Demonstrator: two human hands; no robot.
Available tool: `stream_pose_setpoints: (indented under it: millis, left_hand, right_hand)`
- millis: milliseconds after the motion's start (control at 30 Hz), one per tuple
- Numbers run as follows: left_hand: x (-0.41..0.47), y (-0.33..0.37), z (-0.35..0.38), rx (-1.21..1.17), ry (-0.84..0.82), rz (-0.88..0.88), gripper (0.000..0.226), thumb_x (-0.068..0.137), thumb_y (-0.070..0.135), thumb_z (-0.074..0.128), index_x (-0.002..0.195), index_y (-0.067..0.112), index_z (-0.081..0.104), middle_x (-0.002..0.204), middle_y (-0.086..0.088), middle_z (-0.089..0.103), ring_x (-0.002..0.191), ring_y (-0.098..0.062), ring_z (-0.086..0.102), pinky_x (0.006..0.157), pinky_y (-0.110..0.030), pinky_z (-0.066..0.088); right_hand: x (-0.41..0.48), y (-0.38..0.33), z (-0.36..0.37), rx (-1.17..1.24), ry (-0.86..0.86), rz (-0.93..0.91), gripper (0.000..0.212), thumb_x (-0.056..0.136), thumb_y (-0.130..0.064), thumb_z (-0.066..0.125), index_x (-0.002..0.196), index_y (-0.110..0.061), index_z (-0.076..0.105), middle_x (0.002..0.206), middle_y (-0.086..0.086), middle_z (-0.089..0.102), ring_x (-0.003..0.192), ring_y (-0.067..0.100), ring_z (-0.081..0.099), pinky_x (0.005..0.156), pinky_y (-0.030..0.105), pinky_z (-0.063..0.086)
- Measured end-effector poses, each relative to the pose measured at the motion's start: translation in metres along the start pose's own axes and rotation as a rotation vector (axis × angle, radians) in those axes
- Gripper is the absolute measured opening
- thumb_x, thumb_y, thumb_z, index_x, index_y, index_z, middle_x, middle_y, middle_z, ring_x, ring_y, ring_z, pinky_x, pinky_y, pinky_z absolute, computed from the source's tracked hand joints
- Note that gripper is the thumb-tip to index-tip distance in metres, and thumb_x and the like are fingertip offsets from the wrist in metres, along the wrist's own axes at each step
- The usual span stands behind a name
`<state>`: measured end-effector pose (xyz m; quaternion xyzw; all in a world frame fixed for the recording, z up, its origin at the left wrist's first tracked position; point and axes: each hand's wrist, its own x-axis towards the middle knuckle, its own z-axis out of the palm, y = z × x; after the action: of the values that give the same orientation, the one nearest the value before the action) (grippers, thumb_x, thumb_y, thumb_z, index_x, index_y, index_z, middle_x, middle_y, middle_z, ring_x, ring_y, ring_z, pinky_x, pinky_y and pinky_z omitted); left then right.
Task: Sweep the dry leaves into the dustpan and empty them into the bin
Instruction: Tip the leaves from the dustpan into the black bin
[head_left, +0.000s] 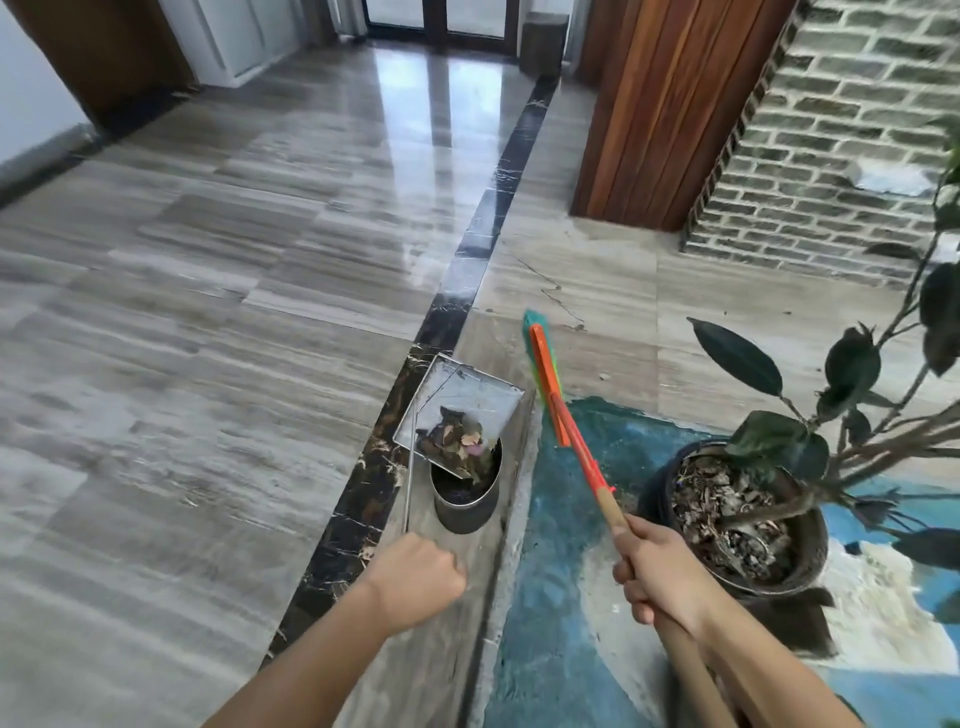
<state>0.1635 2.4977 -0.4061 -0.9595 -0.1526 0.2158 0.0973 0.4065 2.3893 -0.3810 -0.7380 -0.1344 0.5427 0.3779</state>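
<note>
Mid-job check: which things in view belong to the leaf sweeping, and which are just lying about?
In the job: dustpan, tipped over the bin; dry leaves in it; broom; left hand gripping the dustpan's handle; right hand gripping the broom.

Just about: potted plant; brick wall; wooden panel.

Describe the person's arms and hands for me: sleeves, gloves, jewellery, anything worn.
The left hand and right hand are bare: no gloves, and no ring shows. The left forearm and right forearm are uncovered down to the bottom edge of the picture, with no sleeve, watch or bracelet in view. No markings or bandages show.
</note>
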Motion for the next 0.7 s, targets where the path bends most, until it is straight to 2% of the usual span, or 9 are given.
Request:
stream_pose_setpoints:
  millis: [100, 200, 233, 300, 367, 500, 700]
  left_hand:
    - [0.003, 0.019, 0.009, -0.039, -0.117, 0.037, 0.02, 0.046, 0.011, 0.078, 0.06, 0.018, 0.066, 0.049, 0.0, 0.065, 0.043, -0.018, 0.064, 0.044, -0.021, 0.049]
    - [0.004, 0.034, 0.009, -0.054, -0.098, -0.027, 0.025, 0.034, 0.019, 0.083, 0.05, 0.019, 0.063, 0.041, 0.003, 0.059, 0.034, -0.015, 0.058, 0.039, -0.018, 0.043]
    - [0.007, 0.037, 0.01, -0.055, -0.103, -0.031, 0.023, 0.039, 0.017, 0.082, 0.053, 0.019, 0.064, 0.044, 0.001, 0.062, 0.037, -0.016, 0.06, 0.041, -0.02, 0.045]
    - [0.011, 0.042, 0.01, -0.093, -0.182, -0.008, 0.013, 0.064, 0.005, 0.068, 0.075, 0.013, 0.067, 0.068, -0.007, 0.071, 0.059, -0.025, 0.07, 0.056, -0.03, 0.053]
    - [0.016, 0.046, 0.01, -0.113, -0.184, 0.0, 0.021, 0.075, -0.006, 0.052, 0.088, 0.005, 0.063, 0.084, -0.016, 0.072, 0.076, -0.033, 0.07, 0.067, -0.038, 0.051]
    - [0.022, 0.05, 0.004, -0.128, -0.174, 0.019, 0.023, 0.078, -0.011, 0.048, 0.089, 0.002, 0.063, 0.088, -0.018, 0.072, 0.081, -0.036, 0.069, 0.07, -0.039, 0.048]
    - [0.035, 0.076, -0.003, -0.078, -0.218, 0.096, 0.016, 0.086, -0.006, 0.055, 0.092, 0.0, 0.069, 0.091, -0.016, 0.072, 0.084, -0.035, 0.068, 0.076, -0.046, 0.054]
  right_hand:
    - [0.001, 0.005, -0.007, 0.008, -0.015, 0.008, 0.024, 0.104, -0.017, 0.04, 0.125, -0.014, 0.052, 0.057, 0.003, 0.037, 0.032, 0.009, 0.03, 0.029, 0.017, 0.03]
    - [0.003, 0.014, -0.013, 0.02, -0.032, 0.016, 0.022, 0.104, -0.017, 0.041, 0.122, -0.015, 0.053, 0.057, 0.003, 0.038, 0.033, 0.009, 0.03, 0.029, 0.017, 0.03]
    - [0.004, 0.017, -0.014, 0.022, -0.037, 0.018, 0.022, 0.103, -0.017, 0.041, 0.121, -0.015, 0.054, 0.057, 0.002, 0.038, 0.033, 0.008, 0.03, 0.029, 0.017, 0.029]
    - [0.007, 0.025, -0.017, 0.023, -0.048, 0.027, 0.021, 0.103, -0.017, 0.041, 0.119, -0.015, 0.055, 0.055, 0.001, 0.039, 0.033, 0.008, 0.03, 0.029, 0.016, 0.03]
    - [0.009, 0.032, -0.019, 0.033, -0.053, 0.04, 0.021, 0.103, -0.017, 0.041, 0.12, -0.016, 0.054, 0.055, 0.001, 0.04, 0.033, 0.009, 0.03, 0.029, 0.017, 0.03]
    - [0.012, 0.043, -0.023, 0.05, -0.049, 0.039, 0.019, 0.103, -0.018, 0.042, 0.119, -0.017, 0.052, 0.055, 0.002, 0.041, 0.033, 0.009, 0.031, 0.03, 0.016, 0.031]
    - [0.01, 0.05, -0.026, 0.062, -0.062, 0.025, 0.021, 0.104, -0.017, 0.041, 0.12, -0.018, 0.054, 0.056, 0.002, 0.039, 0.033, 0.009, 0.029, 0.029, 0.017, 0.031]
